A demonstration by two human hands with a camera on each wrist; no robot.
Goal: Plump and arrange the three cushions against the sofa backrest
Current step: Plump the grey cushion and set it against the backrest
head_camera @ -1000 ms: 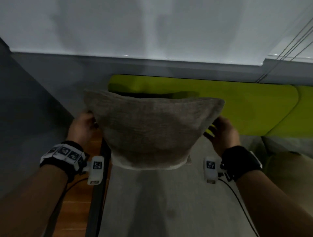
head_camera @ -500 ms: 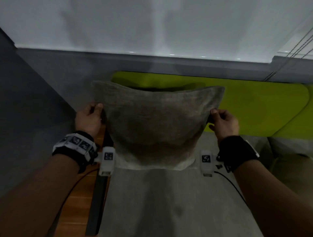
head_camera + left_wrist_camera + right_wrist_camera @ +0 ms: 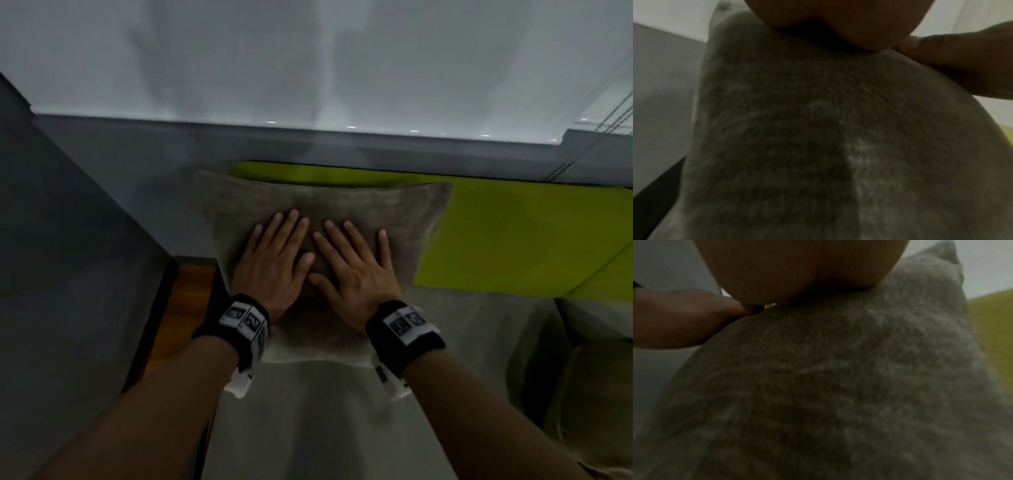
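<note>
**Both palms flat on the grey cushion**

Head view: grey woven cushion (image 3: 318,205) stands upright at the near-left end of the sofa, its back against the lime-green backrest (image 3: 507,236), its lower edge on the pale grey seat (image 3: 308,421). Top corners flare outward to either side of the hands; the middle dips.

Left hand (image 3: 274,260) lies flat on the cushion's front face, fingers straight and slightly spread, holding nothing. Right hand (image 3: 356,270) lies just beside it in the same manner, fingers straight and fanned, palm to the fabric. The two thumbs nearly meet between the hands; contact between them cannot be told. Fabric under the palms looks pushed in.

Each wrist carries a black band (image 3: 245,323) with white marker squares.

Left wrist view: blurred, dim. Heel of the left hand at top, pressed on the cushion weave (image 3: 818,146); the right hand's thumb side shows at upper right.

Right wrist view: likewise blurred. Palm on the cushion (image 3: 838,386), a green strip of backrest beyond the hand at right.

Beyond the right hand, at the far right edge, a second cushion (image 3: 596,394) rests on the seat, olive-beige, partly cut off. Outside the left hand, a strip of wooden floor (image 3: 181,308) beside the sofa's dark edge.
</note>
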